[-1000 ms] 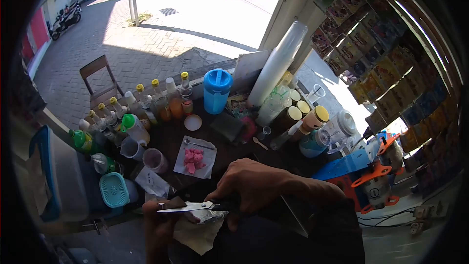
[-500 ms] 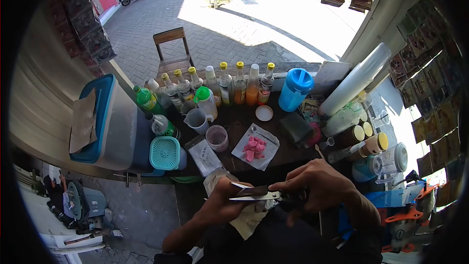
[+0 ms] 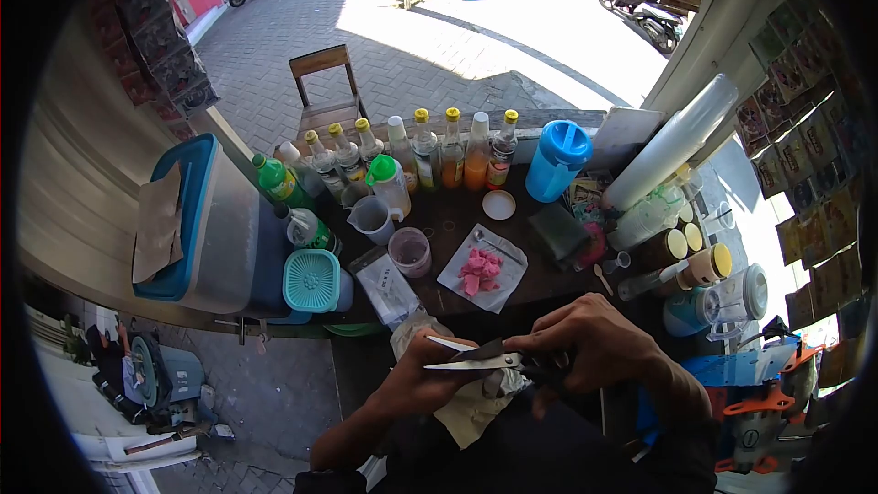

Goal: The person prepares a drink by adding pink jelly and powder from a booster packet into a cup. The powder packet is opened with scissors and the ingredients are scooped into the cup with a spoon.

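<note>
Apparently for steadiness, the left hand closes on a dark piece between the parted scissors, which the right hand clasps. Pale paper sits below them, perhaps as a catching sheet; how it is held is hidden.

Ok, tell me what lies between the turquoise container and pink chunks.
The head view shows a white packet and a cup between the turquoise container and pink chunks on paper.
</note>
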A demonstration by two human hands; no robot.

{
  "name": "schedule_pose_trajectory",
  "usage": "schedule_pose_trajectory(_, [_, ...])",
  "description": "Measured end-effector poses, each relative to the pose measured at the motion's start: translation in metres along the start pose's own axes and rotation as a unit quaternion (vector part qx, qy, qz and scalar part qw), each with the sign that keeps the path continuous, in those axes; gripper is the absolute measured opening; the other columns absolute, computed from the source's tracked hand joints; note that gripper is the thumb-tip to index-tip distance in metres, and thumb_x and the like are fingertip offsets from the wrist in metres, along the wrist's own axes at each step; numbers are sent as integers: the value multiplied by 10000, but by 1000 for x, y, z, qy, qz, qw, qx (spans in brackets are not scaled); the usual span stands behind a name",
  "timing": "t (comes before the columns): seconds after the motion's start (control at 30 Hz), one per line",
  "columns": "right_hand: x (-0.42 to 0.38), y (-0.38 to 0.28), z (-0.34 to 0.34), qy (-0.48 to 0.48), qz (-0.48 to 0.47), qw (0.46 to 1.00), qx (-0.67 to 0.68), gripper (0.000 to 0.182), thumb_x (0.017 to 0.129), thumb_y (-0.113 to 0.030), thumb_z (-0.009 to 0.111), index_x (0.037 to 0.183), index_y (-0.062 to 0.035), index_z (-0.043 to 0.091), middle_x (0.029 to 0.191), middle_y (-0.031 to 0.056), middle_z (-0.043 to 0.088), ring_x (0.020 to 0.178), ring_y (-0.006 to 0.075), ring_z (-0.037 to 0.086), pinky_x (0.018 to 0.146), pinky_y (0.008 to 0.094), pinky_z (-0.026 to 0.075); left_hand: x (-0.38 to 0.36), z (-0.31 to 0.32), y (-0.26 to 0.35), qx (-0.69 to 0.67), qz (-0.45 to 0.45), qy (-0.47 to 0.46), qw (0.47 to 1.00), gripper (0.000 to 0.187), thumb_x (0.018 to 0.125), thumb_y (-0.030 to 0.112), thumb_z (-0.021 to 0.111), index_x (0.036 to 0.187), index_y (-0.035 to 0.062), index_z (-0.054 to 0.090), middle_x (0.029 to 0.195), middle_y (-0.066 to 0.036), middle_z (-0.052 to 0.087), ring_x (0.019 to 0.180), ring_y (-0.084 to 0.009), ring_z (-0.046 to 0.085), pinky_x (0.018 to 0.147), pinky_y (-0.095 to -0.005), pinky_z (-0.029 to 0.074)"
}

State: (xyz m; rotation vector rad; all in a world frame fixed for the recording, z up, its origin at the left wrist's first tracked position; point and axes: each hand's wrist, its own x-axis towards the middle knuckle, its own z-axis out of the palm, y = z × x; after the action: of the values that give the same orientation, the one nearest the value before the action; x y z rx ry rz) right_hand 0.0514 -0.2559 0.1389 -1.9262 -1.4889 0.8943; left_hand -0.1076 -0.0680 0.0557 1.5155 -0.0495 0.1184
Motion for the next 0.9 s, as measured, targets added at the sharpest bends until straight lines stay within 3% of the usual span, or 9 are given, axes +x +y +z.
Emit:
schedule_pose_trajectory(0.13, [-1, 8, 7, -8, -4, 1000, 10, 667, 580, -455, 851, 1180, -222, 673, 776, 3, 654, 704, 177, 654, 598, 307, 463, -7, -3, -15, 43, -20, 32, 998, 247, 810, 60, 740, 1025, -43, 673, 894, -101, 711, 815, -127, 672, 706, -250, 513])
schedule_pose_trajectory(0.2, [2, 7, 10, 48, -58, 997, 20, 676, 543, -329, 900, 1169, -204, 678, 796, 12, 662, 628, 148, 646, 563, 269, 500, 1, -3, 6, 15, -32, -43, 998, 270, 815, 24, 717, 1074, -33, 666, 945, -111, 711, 842, -127, 670, 728, -255, 514])
schedule_pose_trajectory(0.37, [6, 4, 10, 45, -57, 997, 36, 649, 552, -291, 892, 1159, -197, 683, 802, 21, 672, 636, 152, 652, 567, 264, 505, 0, -4, 9, 2, -55, -44, 998, 275, 824, -33, 660, 1099, -35, 661, 905, -95, 718, 866, -101, 658, 758, -248, 509])
schedule_pose_trajectory(0.47, [6, 10, 15, 39, -58, 997, 46, 572, 575, -235, 875, 1115, -163, 703, 759, 34, 678, 635, 152, 657, 568, 263, 507, 0, -1, 8, -14, -33, -42, 999, 226, 823, -5, 686, 1048, -27, 680, 838, -76, 711, 804, -93, 653, 704, -244, 503])
schedule_pose_trajectory(0.6, [6, 18, 26, 65, -52, 991, 101, 464, 584, -134, 853, 1029, -89, 729, 685, 62, 673, 626, 147, 661, 565, 257, 505, -1, 2, 4, -36, -15, 21, 999, 112, 816, 44, 725, 913, -8, 706, 722, -35, 664, 637, -77, 571, 550, -258, 417])
schedule_pose_trajectory(0.7, [8, 29, 38, 94, -63, 977, 183, 479, 568, -149, 875, 1014, -57, 726, 701, 67, 673, 631, 141, 658, 561, 261, 495, 2, 2, 7, -62, -15, 42, 997, 107, 821, 38, 718, 917, -6, 709, 729, -36, 668, 642, -75, 576, 558, -259, 426])
schedule_pose_trajectory(0.8, [3, 28, 40, 72, -47, 983, 161, 534, 535, -218, 909, 1002, -38, 723, 720, 70, 666, 649, 136, 647, 571, 274, 488, 2, 1, 4, 8, -8, -2, 1000, 111, 827, 41, 711, 929, -3, 709, 743, -46, 682, 656, -86, 604, 570, -263, 448])
schedule_pose_trajectory(0.87, [-4, 24, 39, 77, -46, 979, 186, 583, 535, -243, 912, 1040, -34, 709, 766, 81, 664, 688, 156, 648, 602, 277, 490, 4, 4, 0, -23, -68, -48, 996, 135, 824, 38, 705, 954, 1, 707, 746, -80, 689, 644, -111, 626, 562, -268, 456])
schedule_pose_trajectory(0.9, [-3, 25, 36, 82, -52, 973, 207, 633, 535, -268, 915, 1078, -30, 695, 812, 91, 661, 728, 175, 650, 633, 280, 491, 7, 3, -4, 52, 4, -90, 995, 160, 817, 19, 690, 975, 0, 701, 737, -113, 684, 620, -144, 635, 552, -285, 462])
